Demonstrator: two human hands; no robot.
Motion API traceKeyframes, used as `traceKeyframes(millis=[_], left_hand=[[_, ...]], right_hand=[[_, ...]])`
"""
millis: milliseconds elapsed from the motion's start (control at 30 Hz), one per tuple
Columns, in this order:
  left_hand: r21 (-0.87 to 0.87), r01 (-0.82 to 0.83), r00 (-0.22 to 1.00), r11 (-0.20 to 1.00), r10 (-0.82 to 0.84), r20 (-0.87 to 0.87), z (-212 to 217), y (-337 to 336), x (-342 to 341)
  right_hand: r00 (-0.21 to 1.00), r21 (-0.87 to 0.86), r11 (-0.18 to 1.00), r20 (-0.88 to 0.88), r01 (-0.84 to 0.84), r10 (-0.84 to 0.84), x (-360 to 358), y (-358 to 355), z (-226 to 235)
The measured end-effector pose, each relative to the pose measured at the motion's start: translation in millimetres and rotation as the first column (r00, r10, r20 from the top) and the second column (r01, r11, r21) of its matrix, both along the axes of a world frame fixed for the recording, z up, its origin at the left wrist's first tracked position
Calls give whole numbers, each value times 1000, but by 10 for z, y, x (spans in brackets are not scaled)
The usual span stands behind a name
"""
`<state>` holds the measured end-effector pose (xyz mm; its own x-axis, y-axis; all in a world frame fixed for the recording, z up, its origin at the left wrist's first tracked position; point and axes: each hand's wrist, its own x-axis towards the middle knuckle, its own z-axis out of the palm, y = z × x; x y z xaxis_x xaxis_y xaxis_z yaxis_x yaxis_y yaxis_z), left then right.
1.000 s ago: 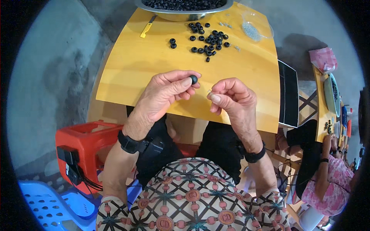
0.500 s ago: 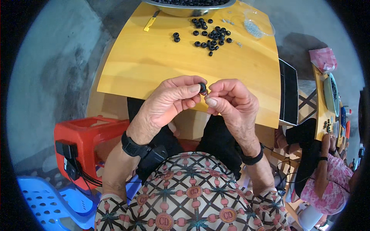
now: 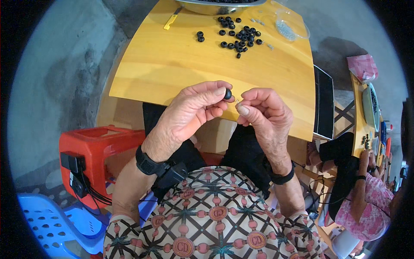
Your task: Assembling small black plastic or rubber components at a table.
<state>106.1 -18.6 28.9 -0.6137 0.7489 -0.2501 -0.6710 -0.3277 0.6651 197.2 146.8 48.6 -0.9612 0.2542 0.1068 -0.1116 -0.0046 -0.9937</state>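
Over the yellow surface (image 3: 164, 64), the left hand (image 3: 185, 108) pinches a black piece (image 3: 228, 93) (probably keeping one face exposed), the right hand (image 3: 268, 114) a tiny pale bit (image 3: 237, 102).

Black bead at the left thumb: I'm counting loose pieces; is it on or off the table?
Off: the left hand pinches the black bead between thumb and fingers, apart from the loose beads.

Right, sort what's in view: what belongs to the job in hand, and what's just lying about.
Seemingly in the job:
black bead in the left hand
tiny pale piece in the right hand
loose black beads
heaped pale pieces
metal basin

Apparently lying about:
yellow-handled tool
red stool
pink bag
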Motion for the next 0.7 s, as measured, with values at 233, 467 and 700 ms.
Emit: traceKeyframes(millis=[233, 467, 700], left_hand=[[71, 34, 996, 997, -40, 78, -31, 31, 6], [64, 4, 995, 998, -11, 103, -38, 27, -39], [42, 20, 995, 999, -24, 99, -63, 60, -15]], right_hand=[[1000, 24, 1000, -1, 6, -6, 23, 4, -39], [999, -1, 1000, 27, 26, -26, 25, 45, -40], [999, 10, 999, 32, 42, -42, 13, 23, -53]])
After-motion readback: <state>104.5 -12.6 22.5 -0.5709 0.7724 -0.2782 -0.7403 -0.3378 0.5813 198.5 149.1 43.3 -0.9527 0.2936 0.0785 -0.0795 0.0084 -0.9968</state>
